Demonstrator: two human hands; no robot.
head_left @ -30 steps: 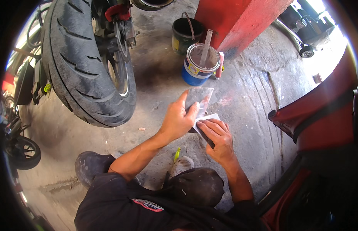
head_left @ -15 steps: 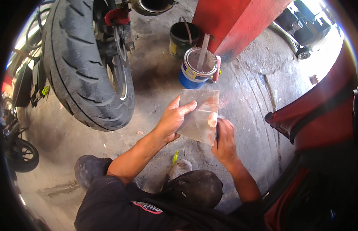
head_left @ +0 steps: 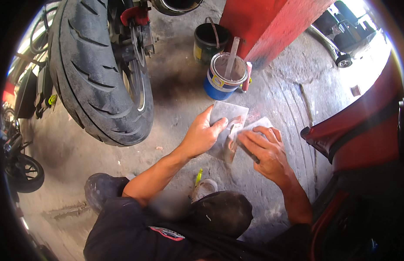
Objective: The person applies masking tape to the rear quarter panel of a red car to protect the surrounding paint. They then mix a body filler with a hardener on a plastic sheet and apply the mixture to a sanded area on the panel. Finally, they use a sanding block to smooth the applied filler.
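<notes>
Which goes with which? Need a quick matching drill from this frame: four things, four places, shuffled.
Things:
1. flat grey plate
2. blue can
3. tyre
4. dark bucket

Places:
A. behind the blue can, by the red pillar
B. gripped in the left hand
C. upper left, on the motorcycle
D. on the floor with a stick standing in it

Pairs: 1-B, 2-D, 3-C, 4-A

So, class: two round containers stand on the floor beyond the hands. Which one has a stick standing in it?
The blue can nearer the hands, with the pale rim; the dark bucket behind holds no stick.
</notes>
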